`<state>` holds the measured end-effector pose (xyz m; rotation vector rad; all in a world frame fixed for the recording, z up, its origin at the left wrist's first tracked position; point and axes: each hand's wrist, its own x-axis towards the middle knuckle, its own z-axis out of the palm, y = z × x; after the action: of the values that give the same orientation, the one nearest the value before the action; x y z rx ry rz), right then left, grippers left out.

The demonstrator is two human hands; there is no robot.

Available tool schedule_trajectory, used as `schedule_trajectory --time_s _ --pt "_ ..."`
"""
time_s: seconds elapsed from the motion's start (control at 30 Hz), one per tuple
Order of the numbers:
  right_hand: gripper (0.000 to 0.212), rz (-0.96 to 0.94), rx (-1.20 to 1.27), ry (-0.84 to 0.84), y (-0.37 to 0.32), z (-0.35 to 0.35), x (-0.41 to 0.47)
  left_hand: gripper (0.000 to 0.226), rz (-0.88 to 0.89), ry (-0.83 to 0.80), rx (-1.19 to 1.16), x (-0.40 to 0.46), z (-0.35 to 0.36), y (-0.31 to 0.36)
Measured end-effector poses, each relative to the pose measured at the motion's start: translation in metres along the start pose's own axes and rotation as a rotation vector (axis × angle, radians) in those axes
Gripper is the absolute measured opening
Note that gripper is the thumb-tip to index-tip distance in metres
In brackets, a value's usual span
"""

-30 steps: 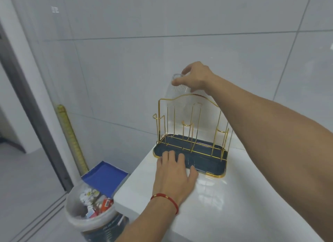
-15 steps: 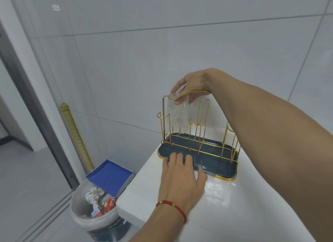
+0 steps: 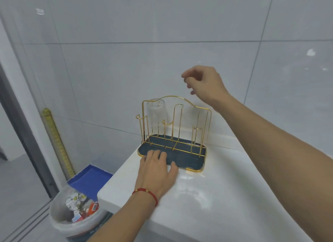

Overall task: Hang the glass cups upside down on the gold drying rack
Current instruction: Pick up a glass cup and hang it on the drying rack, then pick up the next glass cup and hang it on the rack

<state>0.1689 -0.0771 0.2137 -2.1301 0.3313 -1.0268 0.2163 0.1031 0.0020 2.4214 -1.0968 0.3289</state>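
glass cup inverted on gold drying rack left peg | right hand above rack, grip loose, empty | left hand flat on rack tray | we brace it for next cup

One clear glass cup hangs upside down, upright, over a tall prong at the rear left of the gold drying rack. The rack is gold wire with an arched back frame and several prongs, set in a dark blue, gold-rimmed tray standing on the white table.
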Motion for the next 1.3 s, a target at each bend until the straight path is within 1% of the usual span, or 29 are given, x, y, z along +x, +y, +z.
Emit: schedule_trajectory --time_s 0.07,0.13,0.23,0.3,0.33,0.4,0.47,0.53,0.63,0.77,0.83,0.9,1.0,1.03,1.1,1.2,1.3 --pt "0.025 -0.068 -0.105 0.054 0.006 -0.025 -0.048 0.039 0.0 -0.002 -0.02 -0.001 -0.001 0.001" --pt "0.023 -0.046 -0.204 0.014 0.023 -0.052 -0.099 0.034 0.003 -0.001 -0.026 -0.003 -0.005 0.003" --pt "0.022 0.104 -0.397 -0.105 0.063 -0.09 -0.176 0.025 0.08 0.051 0.022 -0.009 -0.01 0.012" --pt "0.022 0.215 -0.521 -0.148 0.089 -0.113 -0.22 0.018 0.1 0.083 -0.067 -0.015 -0.012 0.037" --pt "0.022 0.275 -0.555 -0.129 0.1 -0.124 -0.239 0.017 0.112 0.079 -0.134 -0.019 -0.011 0.056" --pt "0.023 0.39 -0.56 -0.013 0.116 -0.146 -0.272 0.019 0.182 0.029 -0.23 -0.03 -0.004 0.106" --pt "0.025 0.492 -0.513 0.162 0.126 -0.17 -0.299 0.026 0.324 -0.026 -0.288 -0.044 0.01 0.161" --pt "0.026 0.565 -0.437 0.326 0.132 -0.192 -0.32 0.029 0.459 -0.047 -0.318 -0.057 0.024 0.205" --pt "0.026 0.639 -0.379 0.506 0.135 -0.224 -0.344 0.032 0.587 -0.078 -0.333 -0.066 0.039 0.258" --pt "0.025 0.68 -0.456 0.692 0.14 -0.247 -0.359 0.034 0.636 -0.131 -0.371 -0.074 0.056 0.289" --pt "0.033 0.725 -0.428 0.831 0.145 -0.248 -0.361 0.039 0.643 -0.155 -0.355 -0.078 0.062 0.288" --pt "0.049 0.773 -0.397 0.926 0.149 -0.249 -0.357 0.041 0.656 -0.151 -0.34 -0.079 0.066 0.286" --pt "0.082 0.82 -0.383 0.952 0.156 -0.253 -0.343 0.04 0.652 -0.134 -0.319 -0.079 0.066 0.287" --pt "0.09 0.821 -0.358 0.94 0.159 -0.254 -0.338 0.039 0.646 -0.135 -0.317 -0.079 0.066 0.288" --pt "0.101 0.813 -0.33 0.911 0.167 -0.257 -0.328 0.038 0.639 -0.137 -0.32 -0.08 0.066 0.289" --pt "0.104 0.845 -0.446 0.925 0.179 -0.261 -0.316 0.038 0.635 -0.137 -0.328 -0.08 0.066 0.288" --pt "0.097 0.888 -0.551 0.968 0.184 -0.263 -0.314 0.037 0.636 -0.149 -0.323 -0.08 0.065 0.288"
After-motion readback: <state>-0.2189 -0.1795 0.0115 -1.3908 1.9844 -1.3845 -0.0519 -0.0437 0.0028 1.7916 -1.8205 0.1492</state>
